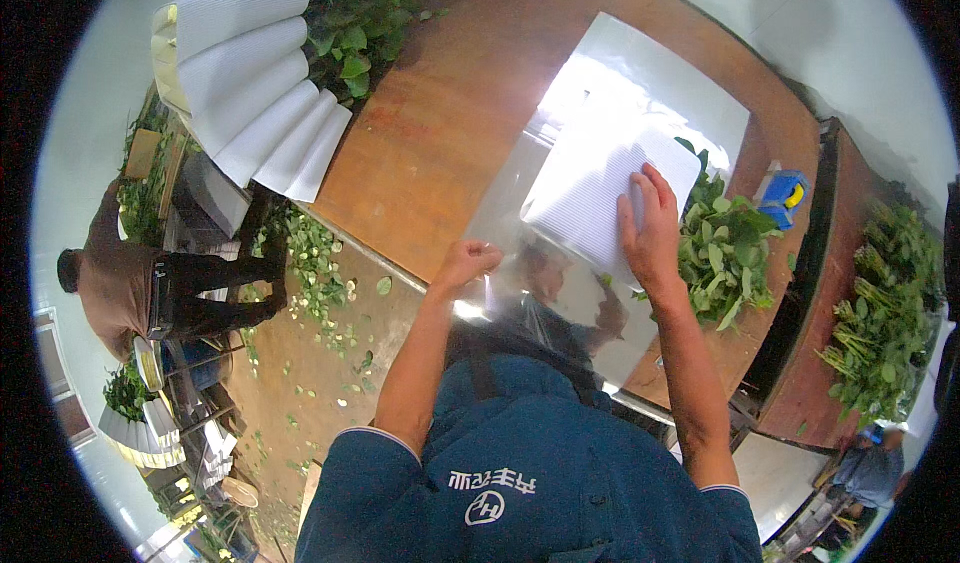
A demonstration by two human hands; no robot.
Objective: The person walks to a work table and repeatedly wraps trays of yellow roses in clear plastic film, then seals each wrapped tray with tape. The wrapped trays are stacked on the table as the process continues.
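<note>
A sheet of white corrugated paper (585, 188) lies on shiny clear plastic film (502, 180) spread over the wooden table. My right hand (651, 233) rests on the paper near its right edge, fingers slightly bent. Close beside that hand, green leafy stems (724, 255) spread out on the table; whether any run under the paper is hidden. At the film's left edge, my left hand (469, 264) has its fingertips pinched together, seemingly on the film. The film reflects bright light and parts of my body.
A fanned row of white corrugated packs (247, 82) stands by leafy stems (352, 30) at upper left. A blue tape dispenser (784, 197) sits right. Bundled stems (885, 308) lie on another table. Fallen leaves (319, 270) litter the floor. A person (124, 293) bends at left; another (870, 469) is lower right.
</note>
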